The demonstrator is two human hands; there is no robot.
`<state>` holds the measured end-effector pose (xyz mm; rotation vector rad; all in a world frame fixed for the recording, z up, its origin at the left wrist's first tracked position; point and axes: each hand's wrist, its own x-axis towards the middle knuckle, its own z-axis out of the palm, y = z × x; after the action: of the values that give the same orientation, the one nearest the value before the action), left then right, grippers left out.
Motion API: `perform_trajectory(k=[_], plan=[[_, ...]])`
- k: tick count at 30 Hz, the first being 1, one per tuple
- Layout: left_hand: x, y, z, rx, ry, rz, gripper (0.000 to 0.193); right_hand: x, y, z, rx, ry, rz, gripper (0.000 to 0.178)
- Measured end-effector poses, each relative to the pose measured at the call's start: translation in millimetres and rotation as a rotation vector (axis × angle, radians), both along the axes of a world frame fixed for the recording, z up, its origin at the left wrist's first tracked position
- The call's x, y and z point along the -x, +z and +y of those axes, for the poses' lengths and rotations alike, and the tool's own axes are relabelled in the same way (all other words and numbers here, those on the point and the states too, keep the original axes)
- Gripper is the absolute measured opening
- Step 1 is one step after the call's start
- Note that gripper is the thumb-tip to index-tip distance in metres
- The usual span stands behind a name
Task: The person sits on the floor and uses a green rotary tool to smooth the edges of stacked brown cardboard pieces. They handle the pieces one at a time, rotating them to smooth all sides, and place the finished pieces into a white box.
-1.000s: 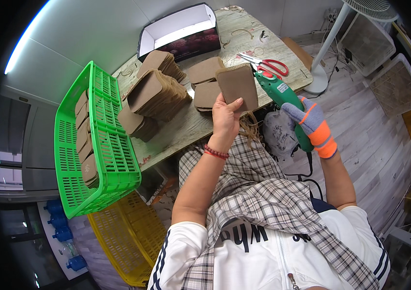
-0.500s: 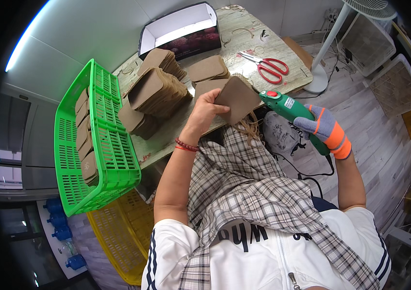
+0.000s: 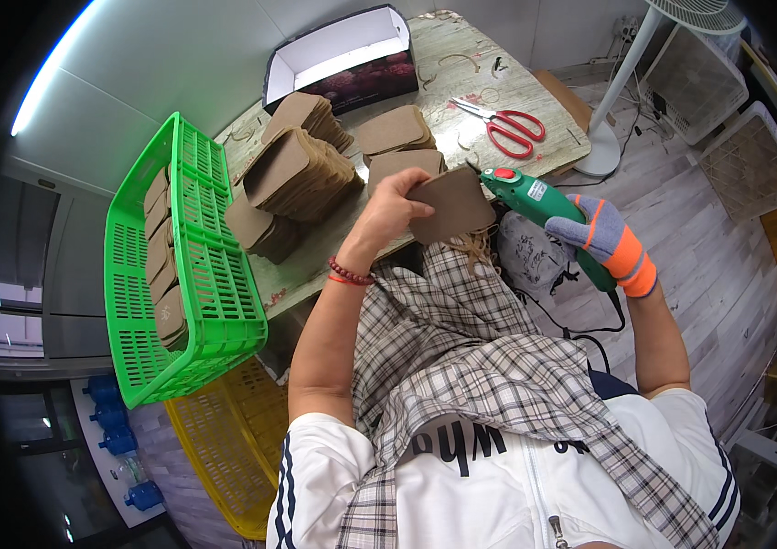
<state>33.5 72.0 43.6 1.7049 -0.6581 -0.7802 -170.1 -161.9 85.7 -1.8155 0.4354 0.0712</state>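
Left hand (image 3: pixel 393 206) pinching a flat brown cardboard piece (image 3: pixel 450 203) above the lap, gloved right hand (image 3: pixel 610 243) gripping a green glue gun (image 3: pixel 535 203) beside it; light, probably bendy, best pinched by an edge.

A bright green plastic lattice basket (image 3: pixel 189 284) stands at the left edge of the pale wooden tabletop (image 3: pixel 461 46), brown cardboard pieces inside it. Red-handled scissors (image 3: pixel 503 124) lie near the far right, beside an open white-lined box (image 3: pixel 338 59). A yellow plastic basket (image 3: pixel 224 448) sits lower down.
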Motion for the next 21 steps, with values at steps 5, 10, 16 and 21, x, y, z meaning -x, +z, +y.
perform_trajectory(k=[5,10,16,21], plan=[[-10.9,-5.8,6.3,0.259,0.242,0.026,0.024,4.7,-8.5,-4.9,-0.043,0.021,-0.009,0.036],[-13.5,-1.5,7.6,0.379,0.271,0.21,0.019,6.2,-9.3,-3.9,-0.102,0.083,0.007,0.038],[-8.4,-2.6,0.6,0.331,0.217,0.22,0.018,4.5,-11.2,-0.2,-0.086,0.118,0.002,0.038],[-1.0,-5.0,-9.7,0.235,0.111,0.207,0.016,2.9,-8.9,3.9,-0.035,0.125,-0.009,0.034]])
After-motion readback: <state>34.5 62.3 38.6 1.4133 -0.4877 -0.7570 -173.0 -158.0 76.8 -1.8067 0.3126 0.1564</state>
